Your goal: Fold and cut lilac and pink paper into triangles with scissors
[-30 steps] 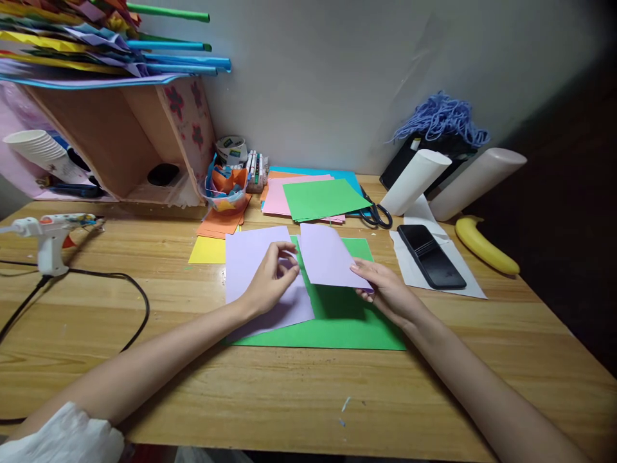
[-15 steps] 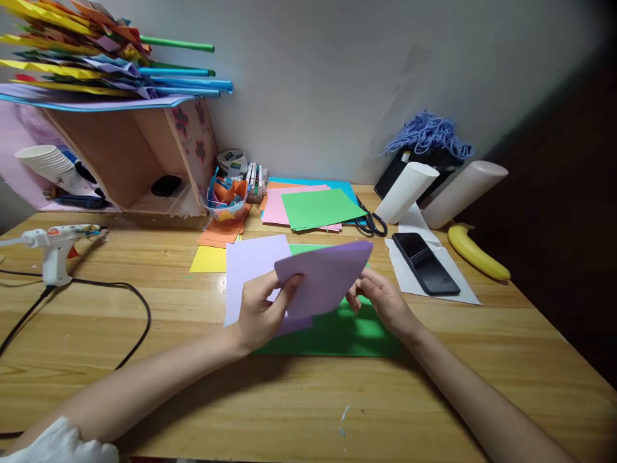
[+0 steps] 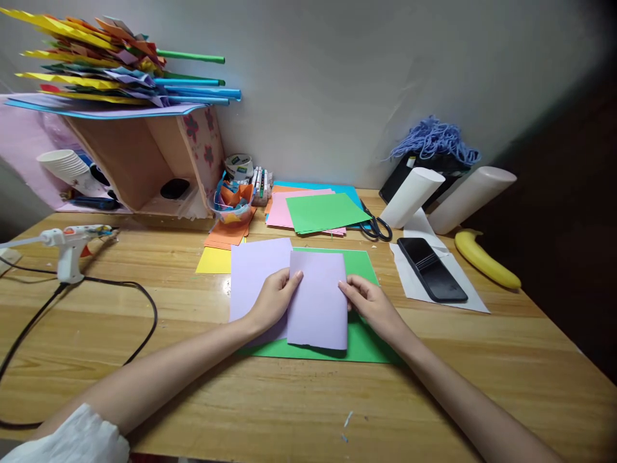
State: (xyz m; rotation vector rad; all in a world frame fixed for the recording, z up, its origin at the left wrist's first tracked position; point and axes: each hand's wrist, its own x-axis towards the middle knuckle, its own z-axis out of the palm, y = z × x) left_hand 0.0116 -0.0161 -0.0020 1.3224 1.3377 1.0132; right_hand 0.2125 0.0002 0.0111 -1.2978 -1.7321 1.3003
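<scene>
A folded sheet of purple paper (image 3: pixel 318 302) is held upright between my two hands, its fold along the right side. My left hand (image 3: pixel 274 297) pinches its left edge, thumb on the front. On the right edge my right hand (image 3: pixel 369 299) grips it, thumb in front and fingers behind. Another purple sheet (image 3: pixel 258 270) lies flat behind my left hand. Beneath both, a large green sheet (image 3: pixel 364 337) rests on the wooden table (image 3: pixel 270 405).
A glue gun (image 3: pixel 71 254) with a black cable stands at left. Behind are a cardboard box (image 3: pixel 144 161), a tub of scraps (image 3: pixel 232 209), stacked coloured paper (image 3: pixel 328 212) and scissors (image 3: pixel 378 228). To the right lie a phone (image 3: pixel 431 270) and a banana (image 3: pixel 486 260).
The purple paper has turned from a tilted, curved position to an upright, flatter one facing me. My right hand has closed on its right edge. The view has shifted slightly.
</scene>
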